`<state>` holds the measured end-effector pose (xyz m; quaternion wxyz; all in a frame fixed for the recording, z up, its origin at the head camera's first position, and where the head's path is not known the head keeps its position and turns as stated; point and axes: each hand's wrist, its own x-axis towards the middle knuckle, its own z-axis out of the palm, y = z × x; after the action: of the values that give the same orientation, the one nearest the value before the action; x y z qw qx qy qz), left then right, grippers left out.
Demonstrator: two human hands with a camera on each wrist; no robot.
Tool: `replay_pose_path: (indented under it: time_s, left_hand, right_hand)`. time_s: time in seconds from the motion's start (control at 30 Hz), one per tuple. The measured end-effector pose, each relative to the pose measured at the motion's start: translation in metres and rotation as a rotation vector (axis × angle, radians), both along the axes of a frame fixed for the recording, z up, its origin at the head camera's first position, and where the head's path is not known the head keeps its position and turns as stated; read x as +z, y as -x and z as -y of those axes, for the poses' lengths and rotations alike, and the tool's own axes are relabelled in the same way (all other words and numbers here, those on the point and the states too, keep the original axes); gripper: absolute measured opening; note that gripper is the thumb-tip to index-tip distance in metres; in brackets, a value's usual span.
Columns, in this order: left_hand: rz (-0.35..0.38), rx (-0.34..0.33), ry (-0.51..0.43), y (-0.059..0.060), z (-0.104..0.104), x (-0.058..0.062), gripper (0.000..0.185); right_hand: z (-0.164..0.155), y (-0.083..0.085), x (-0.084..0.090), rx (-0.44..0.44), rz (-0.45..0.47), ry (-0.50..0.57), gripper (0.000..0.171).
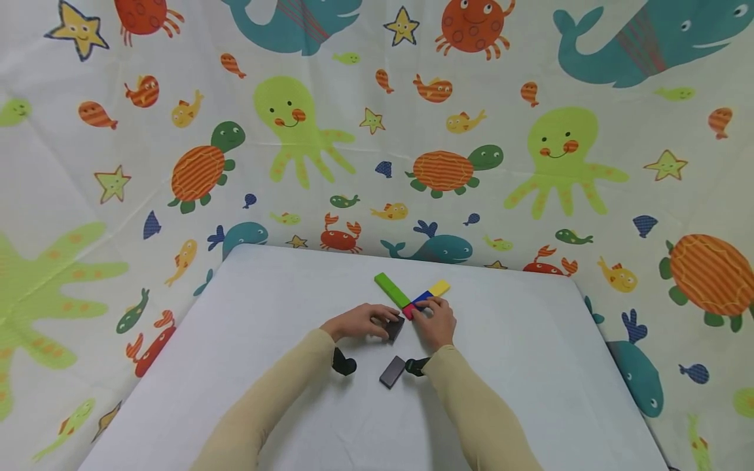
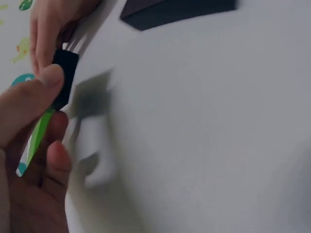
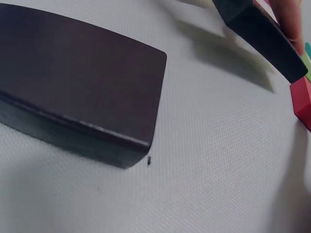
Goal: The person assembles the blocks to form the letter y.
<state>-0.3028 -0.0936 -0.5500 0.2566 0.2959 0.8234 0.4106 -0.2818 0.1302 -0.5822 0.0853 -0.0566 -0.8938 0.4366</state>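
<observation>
The left hand [image 1: 365,322] pinches a black rectangular block [image 1: 396,330], which is tilted above the white cloth. In the left wrist view, the thumb presses on the block's face. The right hand [image 1: 437,324] has its thumb and index finger at a small red block [image 1: 408,312], seeming to pinch it; the fingers partly cover it. A long green block [image 1: 391,289] runs from the red one toward the back left. A blue block [image 1: 422,299] and a yellow block [image 1: 440,288] extend toward the back right, the blue partly under the fingers.
A second black block [image 1: 392,372] lies flat on the white-covered table [image 1: 283,288], between the forearms. It looms large in the right wrist view. Behind the table hangs a cloth [image 1: 365,150] printed with sea animals. Dark wrist straps show at both cuffs.
</observation>
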Motion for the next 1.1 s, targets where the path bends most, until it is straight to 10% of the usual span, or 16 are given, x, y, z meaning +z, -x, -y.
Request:
replay_pose_path:
  time_s: [0.43, 1.1]
  left_hand:
    - [-0.016, -0.074, 0.118, 0.013, -0.003, 0.003, 0.046]
    - [-0.037, 0.033, 0.104, 0.018, -0.007, -0.001, 0.042]
  right_hand:
    - [0.002, 0.0, 0.0, 0.005, -0.027, -0.008, 0.027]
    - [0.0, 0.001, -0.002, 0.0, 0.021, -0.006, 0.03]
